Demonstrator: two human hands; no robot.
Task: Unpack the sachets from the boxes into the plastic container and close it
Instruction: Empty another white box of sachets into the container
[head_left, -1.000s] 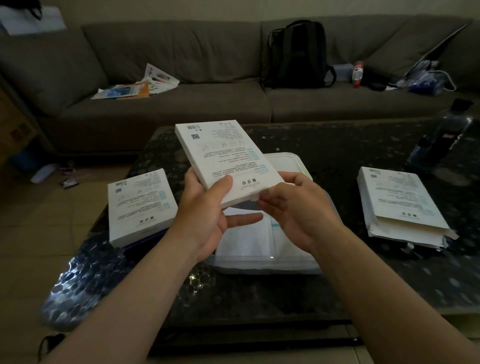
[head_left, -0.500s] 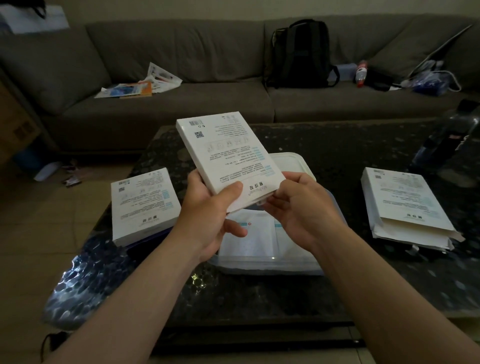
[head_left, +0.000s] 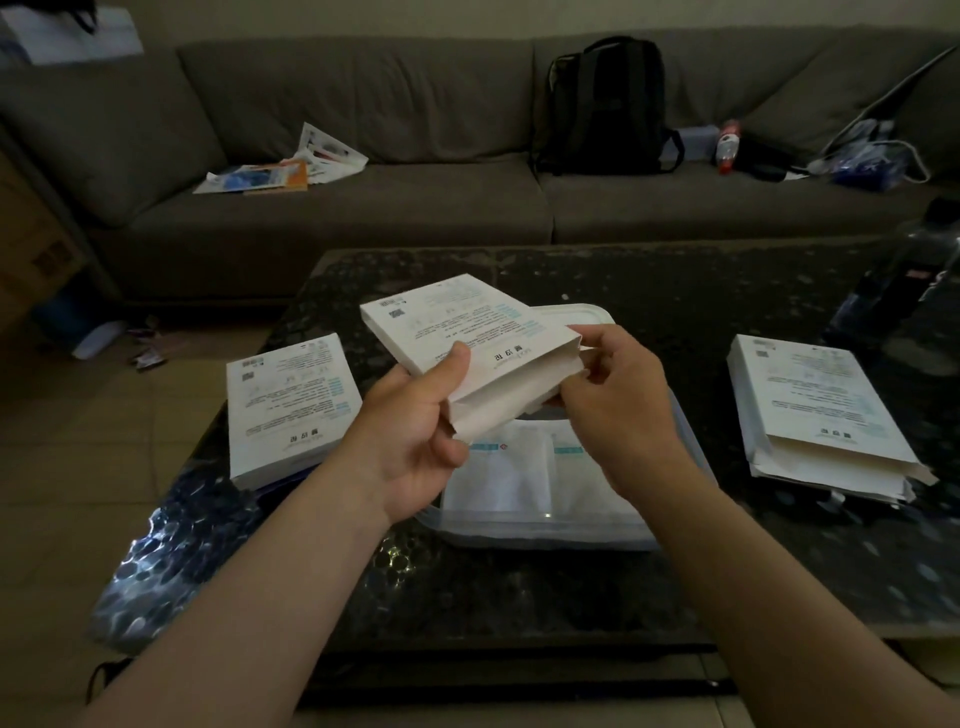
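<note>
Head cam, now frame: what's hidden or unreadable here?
Inside of the held white cardboard box: head view, its end flap and the right hand cover the opening.
Number of white sachets in the clear plastic container: head view, the box and left hand cover much of it.
Box print: head view, too small.
Dark bottle at right edge: head view, dim, blurred.

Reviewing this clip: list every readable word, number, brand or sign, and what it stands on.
Nothing can be quoted; all print is blurred or too small.
Held box: QR code, fine print, upside-down title.
Left box and right box: same print.
Sachets: blue marks.
Bottle on sofa: red label.
</note>
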